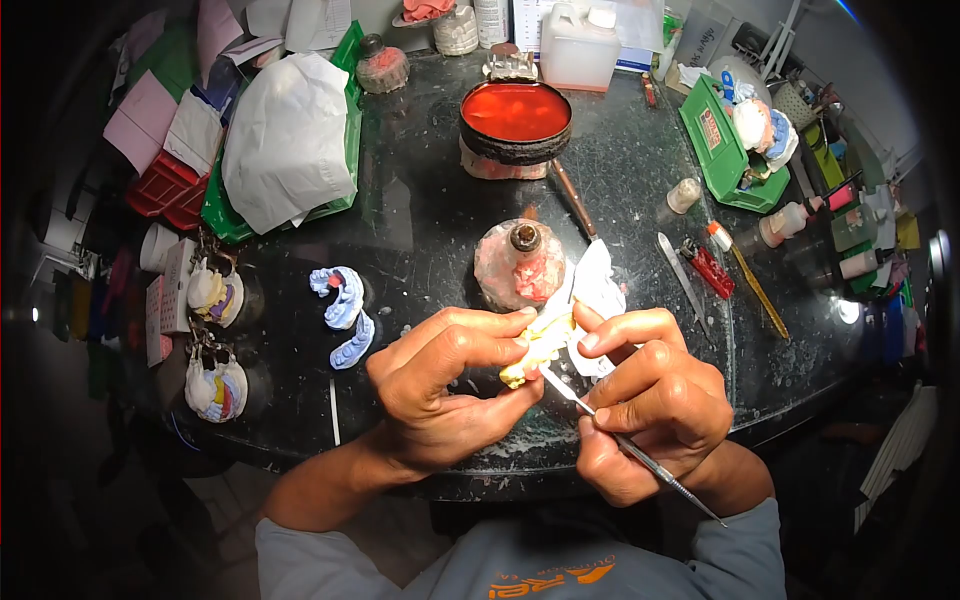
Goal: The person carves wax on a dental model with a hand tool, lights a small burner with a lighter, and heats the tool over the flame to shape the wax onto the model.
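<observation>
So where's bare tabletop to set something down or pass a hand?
Bare table between pan and paper-topped green bin; also between blue casts and stained jar. Crowded: around left hand and right hand, and where metal tool, red lighter and brush lie close together.

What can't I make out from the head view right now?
Head view:
- Yellow piece: partly hidden by the left hand's fingers; glare washes out its surface detail.
- Metal hand tool: glare obscures whether its tip touches the piece.
- Green bin: contents hidden under the white sheet.
- White box: print too small.
</observation>
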Available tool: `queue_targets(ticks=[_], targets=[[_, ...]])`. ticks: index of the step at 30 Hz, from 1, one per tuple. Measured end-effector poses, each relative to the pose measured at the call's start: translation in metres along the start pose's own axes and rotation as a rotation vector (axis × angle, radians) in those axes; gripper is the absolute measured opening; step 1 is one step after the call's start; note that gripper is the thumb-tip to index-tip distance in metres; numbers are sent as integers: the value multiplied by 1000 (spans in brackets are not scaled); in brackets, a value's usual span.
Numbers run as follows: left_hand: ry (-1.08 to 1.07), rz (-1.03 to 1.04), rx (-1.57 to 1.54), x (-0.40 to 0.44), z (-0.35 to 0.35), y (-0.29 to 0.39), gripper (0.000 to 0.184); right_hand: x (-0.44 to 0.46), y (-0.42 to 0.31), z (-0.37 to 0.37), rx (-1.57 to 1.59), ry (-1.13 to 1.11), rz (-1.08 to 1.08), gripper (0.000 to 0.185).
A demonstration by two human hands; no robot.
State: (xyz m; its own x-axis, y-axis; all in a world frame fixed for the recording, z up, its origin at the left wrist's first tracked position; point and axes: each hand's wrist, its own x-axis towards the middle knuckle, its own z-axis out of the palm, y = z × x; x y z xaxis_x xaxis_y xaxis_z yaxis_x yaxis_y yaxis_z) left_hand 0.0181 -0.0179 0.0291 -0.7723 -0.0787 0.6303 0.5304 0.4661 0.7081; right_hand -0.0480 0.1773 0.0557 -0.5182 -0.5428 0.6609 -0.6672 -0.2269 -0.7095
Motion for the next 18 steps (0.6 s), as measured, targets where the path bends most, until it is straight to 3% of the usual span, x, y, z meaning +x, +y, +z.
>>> queue_targets(ticks=[18], targets=[[9,25,25,0,0,2,37,1,0,1,-6,-20,2,20]])
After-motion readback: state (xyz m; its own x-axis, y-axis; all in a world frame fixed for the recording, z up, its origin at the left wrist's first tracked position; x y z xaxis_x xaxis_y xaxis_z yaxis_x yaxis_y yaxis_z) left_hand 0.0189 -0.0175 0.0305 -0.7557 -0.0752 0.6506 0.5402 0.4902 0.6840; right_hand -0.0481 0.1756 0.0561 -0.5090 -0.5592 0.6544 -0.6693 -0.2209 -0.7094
